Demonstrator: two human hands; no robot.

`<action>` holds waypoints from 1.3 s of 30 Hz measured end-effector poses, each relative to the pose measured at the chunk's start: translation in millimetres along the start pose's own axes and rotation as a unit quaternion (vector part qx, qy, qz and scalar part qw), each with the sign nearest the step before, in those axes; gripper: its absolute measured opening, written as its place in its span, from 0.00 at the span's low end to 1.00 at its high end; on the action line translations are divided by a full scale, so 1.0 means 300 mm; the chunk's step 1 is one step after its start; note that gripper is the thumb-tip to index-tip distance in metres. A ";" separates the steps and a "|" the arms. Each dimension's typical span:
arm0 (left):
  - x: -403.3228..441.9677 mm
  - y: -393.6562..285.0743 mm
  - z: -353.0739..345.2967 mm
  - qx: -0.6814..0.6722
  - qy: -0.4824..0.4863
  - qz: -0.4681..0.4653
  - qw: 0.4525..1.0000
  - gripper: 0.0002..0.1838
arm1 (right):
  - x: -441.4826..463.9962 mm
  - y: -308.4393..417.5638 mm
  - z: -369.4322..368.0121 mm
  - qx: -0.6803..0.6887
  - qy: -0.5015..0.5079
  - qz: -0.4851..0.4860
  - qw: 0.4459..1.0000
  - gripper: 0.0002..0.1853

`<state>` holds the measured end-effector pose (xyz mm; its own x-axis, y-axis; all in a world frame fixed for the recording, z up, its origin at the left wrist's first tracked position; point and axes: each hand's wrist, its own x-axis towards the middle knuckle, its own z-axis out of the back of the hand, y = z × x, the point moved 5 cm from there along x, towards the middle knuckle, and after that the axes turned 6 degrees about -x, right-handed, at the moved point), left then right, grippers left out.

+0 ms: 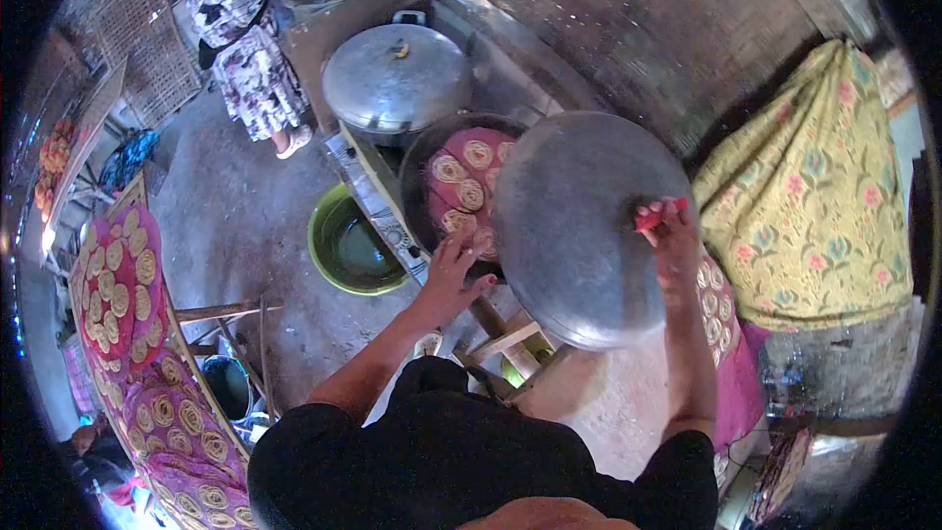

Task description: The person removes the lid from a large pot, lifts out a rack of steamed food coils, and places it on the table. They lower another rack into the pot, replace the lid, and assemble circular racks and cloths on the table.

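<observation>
My right hand (675, 245) grips the handle of a big round metal pot lid (589, 226), with something red, perhaps a cloth, at the fingers. Tilted, the lid is held to the right of a wide dark pot (417, 172) and overlaps its right side in view. Inside the pot, coiled noodle-like rounds (469, 194) lie on a pink-purple cloth. My left hand (453, 270) is at the pot's near edge, fingers spread, holding nothing that shows. Whether its fingertips touch the rounds or the rim, I cannot tell.
A second lidded pot (397, 79) stands beyond. A green basin (358, 245) of liquid sits on the floor at left. Pink cloths with rounds cover a long rack (186, 412) at left. A person (245, 39) stands far left, and a yellow floral cloth (805, 206) hangs right.
</observation>
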<state>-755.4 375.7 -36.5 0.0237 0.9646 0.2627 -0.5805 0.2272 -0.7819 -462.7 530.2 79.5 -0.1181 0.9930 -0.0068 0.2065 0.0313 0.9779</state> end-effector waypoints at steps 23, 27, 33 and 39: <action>0.014 0.778 -0.025 0.131 -0.045 0.298 0.944 0.41 | 0.470 -0.910 -0.469 0.128 0.022 -0.133 0.983 0.07; 0.005 0.764 -0.014 0.148 -0.031 0.297 0.943 0.40 | 0.463 -0.925 -0.476 0.142 0.015 -0.146 0.979 0.07; 0.004 0.768 -0.016 0.148 -0.025 0.298 0.943 0.38 | 0.467 -0.926 -0.477 0.134 0.006 -0.148 0.980 0.06; 0.014 0.753 -0.012 0.179 0.008 0.300 0.937 0.39 | 0.481 -0.939 -0.459 0.111 -0.013 -0.151 0.982 0.10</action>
<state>-883.5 431.6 -214.2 -0.3842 0.9065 -0.1749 -0.7290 -0.4141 -0.5451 -671.7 649.0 -168.3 -0.1828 0.9373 -0.2967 0.3731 0.3453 0.8611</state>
